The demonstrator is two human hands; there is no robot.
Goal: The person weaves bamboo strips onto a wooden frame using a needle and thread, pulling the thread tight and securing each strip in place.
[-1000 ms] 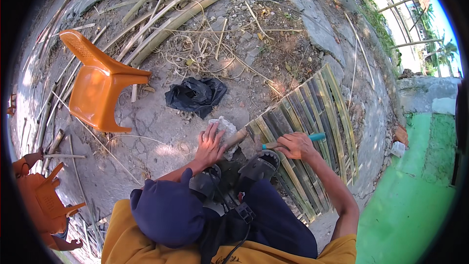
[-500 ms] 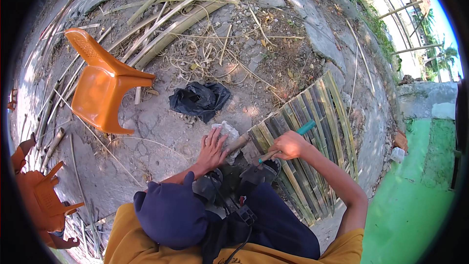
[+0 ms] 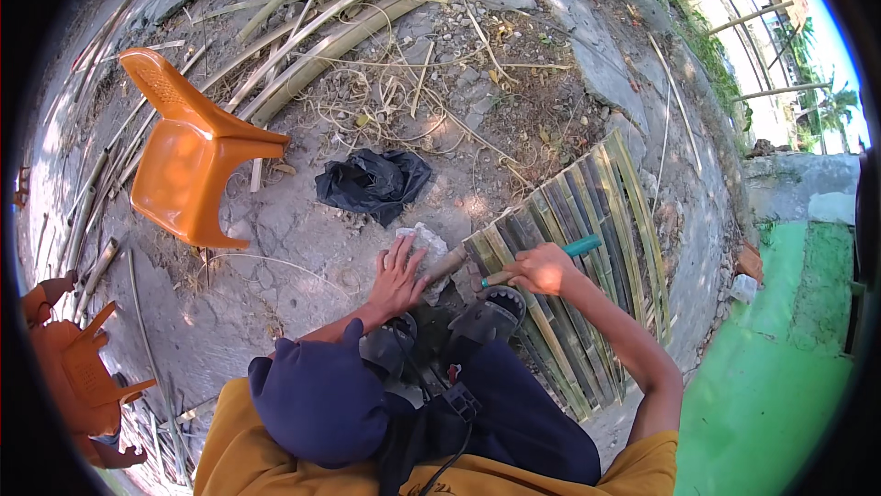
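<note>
My left hand (image 3: 396,274) lies with its fingers stretched out against a pale stone (image 3: 428,246), its thumb side next to the end of a round bamboo pole (image 3: 447,264). To the right, my right hand (image 3: 543,269) is closed around a stick-like tool with a teal part (image 3: 582,245) on one side and a teal tip on the other; its exact kind I cannot make out. That tool is above a fan-shaped panel of bamboo slats (image 3: 601,221), set side by side on the ground. My shoes (image 3: 486,315) are just below the panel's near left corner.
A crumpled black plastic bag (image 3: 374,186) lies ahead, with an orange plastic chair (image 3: 186,161) to its left. Long bamboo strips (image 3: 353,33) and curled shavings lie farther off. At the lower left, a person's arm shows near another orange chair (image 3: 87,367). Green flooring (image 3: 762,377) is at right.
My right hand has shifted slightly, and the tool has turned nearer to level, its teal tip now higher. My left hand stays by the stone and pole.
</note>
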